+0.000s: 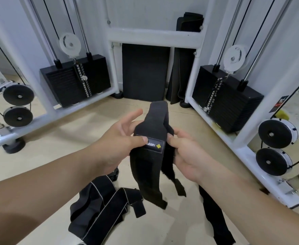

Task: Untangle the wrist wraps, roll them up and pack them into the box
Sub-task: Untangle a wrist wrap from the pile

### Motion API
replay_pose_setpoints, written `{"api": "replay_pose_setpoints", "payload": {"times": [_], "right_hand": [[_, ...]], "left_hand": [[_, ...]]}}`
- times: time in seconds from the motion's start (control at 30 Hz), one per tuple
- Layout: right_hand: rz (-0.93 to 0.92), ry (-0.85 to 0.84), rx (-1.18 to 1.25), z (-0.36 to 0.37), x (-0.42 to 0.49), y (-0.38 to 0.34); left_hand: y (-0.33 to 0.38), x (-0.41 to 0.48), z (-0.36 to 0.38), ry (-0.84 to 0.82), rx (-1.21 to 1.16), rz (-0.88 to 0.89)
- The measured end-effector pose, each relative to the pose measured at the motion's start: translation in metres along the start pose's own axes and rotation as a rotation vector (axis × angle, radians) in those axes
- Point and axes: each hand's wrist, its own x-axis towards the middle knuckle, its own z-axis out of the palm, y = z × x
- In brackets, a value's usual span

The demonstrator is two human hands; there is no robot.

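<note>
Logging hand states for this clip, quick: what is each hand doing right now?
Left hand: pinches the wrist wrap, thumb on its front.
Right hand: grips the same wrap at its other edge.

The held wrist wrap (150, 138) hangs above the floor (44, 156), with the left hand (116, 140) pinching its left edge and the right hand (185, 156) its right. Below-left of it, a heap of wraps (101, 206) lies on the floor. Behind it leans a mat (145, 73), between the left weight stack (70, 82) and the right weight stack (224, 101).
</note>
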Motion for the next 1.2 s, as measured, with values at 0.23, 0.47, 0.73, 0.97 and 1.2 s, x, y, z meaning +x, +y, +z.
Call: {"api": "replay_pose_setpoints", "payload": {"times": [0.23, 0.47, 0.73, 0.97, 1.2], "right_hand": [[-0.081, -0.063, -0.084, 0.0, -0.002, 0.006], [-0.055, -0.099, 0.037, -0.006, 0.0, 0.007], [-0.019, -0.103, 0.118, -0.005, 0.001, 0.006], [-0.027, -0.156, 0.213, -0.001, -0.005, 0.005], [-0.003, -0.195, 0.272, 0.0, -0.007, 0.0]], "left_hand": [[-0.015, 0.009, 0.012, 0.233, 0.214, 0.008], [-0.017, 0.011, 0.009, 0.255, 0.11, 0.055], [-0.016, 0.011, 0.011, 0.196, 0.028, 0.032], [-0.02, 0.014, 0.013, 0.259, 0.03, 0.007], [-0.017, 0.015, 0.013, 0.185, -0.095, -0.072]]}}
